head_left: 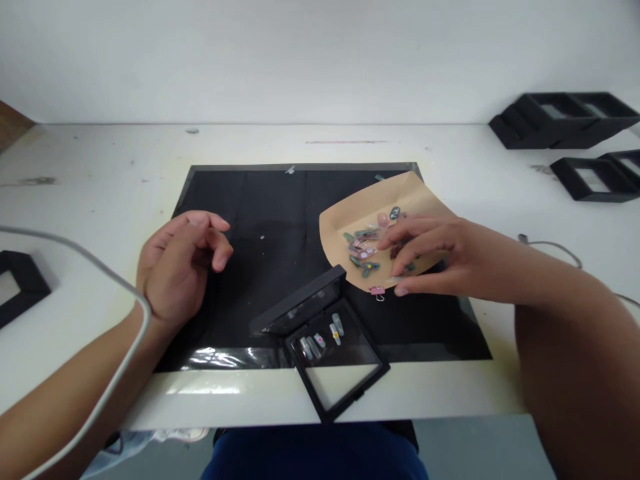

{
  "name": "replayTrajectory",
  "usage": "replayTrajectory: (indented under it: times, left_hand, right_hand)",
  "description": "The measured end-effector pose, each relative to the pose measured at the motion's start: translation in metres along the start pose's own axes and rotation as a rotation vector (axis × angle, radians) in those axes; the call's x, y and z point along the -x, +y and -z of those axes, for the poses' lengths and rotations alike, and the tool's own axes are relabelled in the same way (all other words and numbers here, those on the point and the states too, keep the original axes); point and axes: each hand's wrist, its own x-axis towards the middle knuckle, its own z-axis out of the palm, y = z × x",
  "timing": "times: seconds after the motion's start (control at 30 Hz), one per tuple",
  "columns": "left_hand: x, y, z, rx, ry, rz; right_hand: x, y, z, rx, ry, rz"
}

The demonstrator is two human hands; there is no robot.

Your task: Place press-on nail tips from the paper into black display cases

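With fingers of the right hand [457,253] pinched narrow, seemingly on a pale nail tip [395,280], and left hand [175,277] loosely curled, empty, could snag brown paper [340,220] just beneath, scattering loose nail tips [367,253].

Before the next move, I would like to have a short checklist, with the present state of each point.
1. Lid raised from the case: ok, it stands open.
2. Case wholly on the black mat: not ok, it extends past the near edge.
3. Clip on the paper: ok, at its near edge.
4. Left hand free: ok, nothing visible in it.
5. Right hand gripping a piece: cannot tell, the fingertips are too unclear.
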Motion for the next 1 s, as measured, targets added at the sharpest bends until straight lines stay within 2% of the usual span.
replayTrajectory:
  times: [0.77, 1.0]
  left_hand:
    - [0.001, 0.002, 0.002, 0.019, -0.041, -0.038]
    - [-0.002, 0.002, 0.004, 0.036, -0.053, -0.044]
  right_hand:
    - [0.004, -0.006, 0.005, -0.185, 0.11, 0.081]
    - [0.004, -0.02, -0.001, -0.437, 0.121, 0.261]
